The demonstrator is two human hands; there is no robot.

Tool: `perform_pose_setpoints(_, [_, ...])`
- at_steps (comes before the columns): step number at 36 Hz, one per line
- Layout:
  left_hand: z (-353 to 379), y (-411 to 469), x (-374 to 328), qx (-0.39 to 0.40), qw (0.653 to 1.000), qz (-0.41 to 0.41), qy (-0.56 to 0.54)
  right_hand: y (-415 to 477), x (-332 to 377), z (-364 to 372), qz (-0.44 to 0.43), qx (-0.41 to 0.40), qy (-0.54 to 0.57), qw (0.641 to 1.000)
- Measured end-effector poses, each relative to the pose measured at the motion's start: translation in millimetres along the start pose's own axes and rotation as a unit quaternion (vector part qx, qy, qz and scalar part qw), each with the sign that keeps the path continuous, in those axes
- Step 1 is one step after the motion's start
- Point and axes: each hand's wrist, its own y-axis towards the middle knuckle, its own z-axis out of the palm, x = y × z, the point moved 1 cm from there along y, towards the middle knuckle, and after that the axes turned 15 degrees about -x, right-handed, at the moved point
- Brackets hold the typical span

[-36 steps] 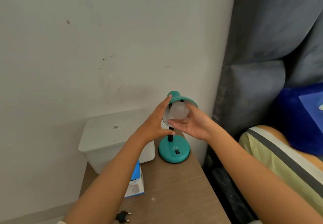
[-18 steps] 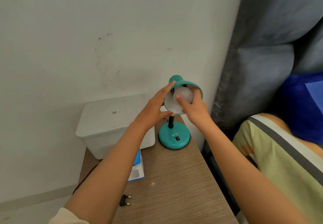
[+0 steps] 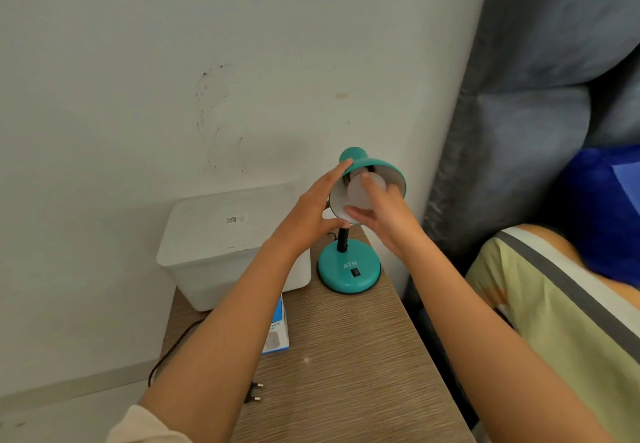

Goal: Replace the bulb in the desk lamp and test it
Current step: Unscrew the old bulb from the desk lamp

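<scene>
— Two bare hands work at a teal lamp (image 3: 349, 266) on a wooden table (image 3: 346, 356) by a white wall. What is each doing?

— Left hand (image 3: 311, 207) cups the outer edge of the shade (image 3: 377, 169), fingers spread, steadying it. Right hand (image 3: 384, 214) has its fingers closed round a white bulb (image 3: 363, 190) sitting inside the shade, base toward the socket.

— Is the bulb fully in?

— That cannot be seen; the socket is hidden. Judging by the grip, screwing is under way.

— How to do it well?

— Keep the shade braced, hold the bulb straight, turn gently until snug, never forcing. The plug (image 3: 254, 392) lies loose on the table, so power appears off. A blue box (image 3: 277, 332) and a white bin (image 3: 228, 242) sit to the left.
</scene>
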Motion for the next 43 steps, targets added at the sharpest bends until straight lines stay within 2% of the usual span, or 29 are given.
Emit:
perform_pose_setpoints(2, [0,0,1,-0.002,1.0,0.0,0.0,1,2,0,0.012,-0.005,0.042,0.999])
perform_pose_setpoints(7, [0,0,1,-0.002,1.0,0.002,-0.002,2,0,-2,0.0,0.009,0.003,1.0])
perform_pose_setpoints(9, [0,0,2,-0.004,1.0,-0.002,-0.004,4,3,1,0.024,0.004,0.045,0.999])
perform_pose_setpoints(14, [-1,0,1,-0.003,1.0,0.004,-0.004,7,1,2,0.052,0.03,0.011,0.998])
perform_pose_setpoints(16, [-1,0,1,-0.004,1.0,0.001,-0.005,7,1,4,0.067,0.017,0.054,0.996])
perform_pose_setpoints(21, [-1,1,0,0.002,1.0,0.007,-0.002,7,0,5,0.041,0.034,0.0,0.999])
perform_pose_setpoints(23, [-1,0,0,0.001,1.0,0.003,-0.004,8,-1,6,0.059,0.008,0.033,0.998])
perform_pose_setpoints(28, [-1,1,1,0.002,1.0,0.0,-0.006,8,-3,8,0.003,0.011,-0.003,1.0])
perform_pose_setpoints(38, [0,2,1,0.003,1.0,0.001,-0.001,2,-1,10,0.036,-0.014,0.023,0.999])
perform_pose_setpoints(41, [0,2,1,0.004,1.0,0.001,-0.001,1,-1,13,0.047,-0.028,0.061,0.997])
perform_pose_setpoints(43, [0,2,1,0.005,1.0,0.001,-0.002,3,-2,14,0.091,-0.012,0.098,0.991])
